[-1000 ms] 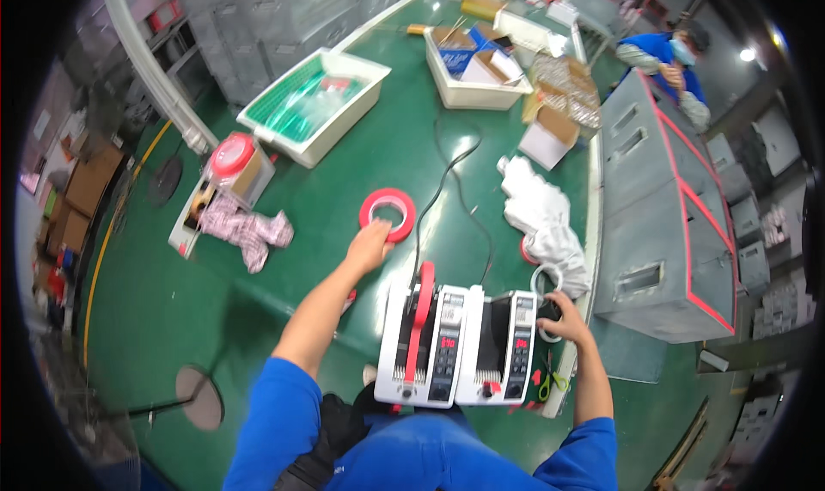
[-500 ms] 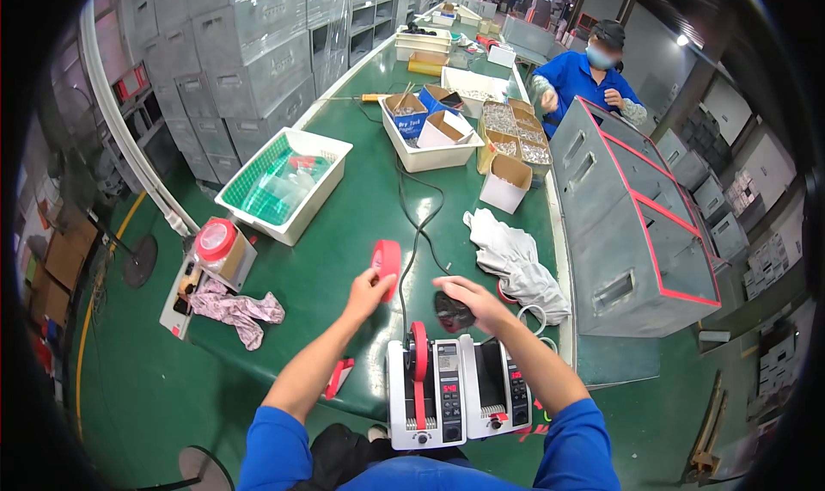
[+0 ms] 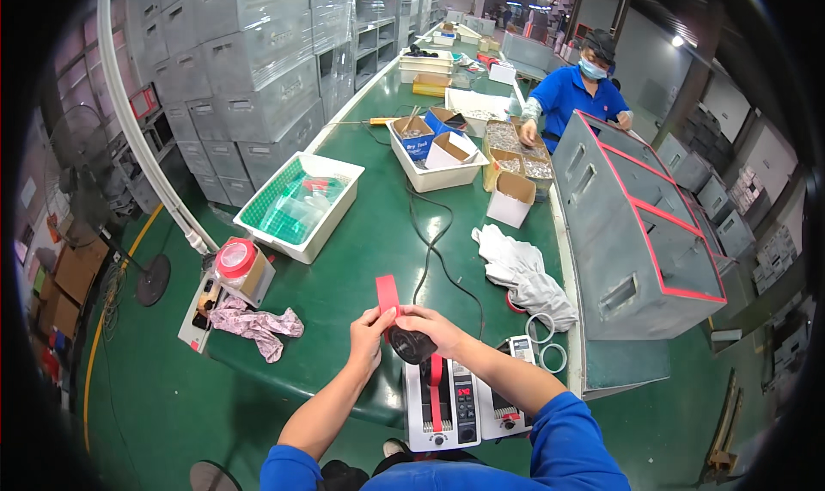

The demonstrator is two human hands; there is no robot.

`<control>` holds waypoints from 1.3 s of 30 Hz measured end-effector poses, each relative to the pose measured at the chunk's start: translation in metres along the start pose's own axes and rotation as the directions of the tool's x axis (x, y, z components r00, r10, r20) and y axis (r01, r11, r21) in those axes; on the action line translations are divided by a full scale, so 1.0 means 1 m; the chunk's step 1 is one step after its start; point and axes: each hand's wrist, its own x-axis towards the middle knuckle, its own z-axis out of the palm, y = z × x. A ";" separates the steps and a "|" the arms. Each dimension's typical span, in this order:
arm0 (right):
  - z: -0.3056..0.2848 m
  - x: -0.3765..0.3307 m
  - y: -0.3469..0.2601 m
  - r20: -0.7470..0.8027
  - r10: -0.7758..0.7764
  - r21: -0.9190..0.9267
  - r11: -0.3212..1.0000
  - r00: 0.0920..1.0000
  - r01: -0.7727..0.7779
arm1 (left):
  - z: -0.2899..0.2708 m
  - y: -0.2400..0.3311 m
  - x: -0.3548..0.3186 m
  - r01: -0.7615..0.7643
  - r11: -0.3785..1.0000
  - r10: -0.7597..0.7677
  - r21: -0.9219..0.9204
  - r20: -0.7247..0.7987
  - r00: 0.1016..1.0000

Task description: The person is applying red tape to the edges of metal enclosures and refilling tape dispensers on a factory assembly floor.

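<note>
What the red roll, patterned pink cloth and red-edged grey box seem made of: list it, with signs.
Red roll: perhaps plastic or paper tape, matte; a smooth, flat band.
Patterned pink cloth: likely soft fabric, lying in limp folds.
Red-edged grey box: probably metal, dull and mottled; stiff panels with cutouts.

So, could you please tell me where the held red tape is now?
In the head view, the red tape is just left of centre, in the left hand, beside the right hand and a dark round piece.

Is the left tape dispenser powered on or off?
On: the left tape dispenser has a small display glowing red.
</note>
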 end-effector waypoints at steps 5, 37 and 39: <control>0.008 -0.012 -0.011 0.031 0.069 -0.055 0.996 0.997 -0.068 | -0.010 0.018 -0.016 0.010 0.999 -0.013 0.037 0.099 0.995; 0.076 -0.136 0.037 -0.049 -0.965 -0.867 0.170 0.259 0.468 | 0.060 0.000 -0.176 -0.095 0.962 0.177 -0.257 0.318 0.932; 0.073 -0.150 0.042 0.006 -0.975 -0.904 0.089 0.221 0.418 | 0.067 -0.010 -0.187 -0.083 0.956 0.181 -0.283 0.340 0.923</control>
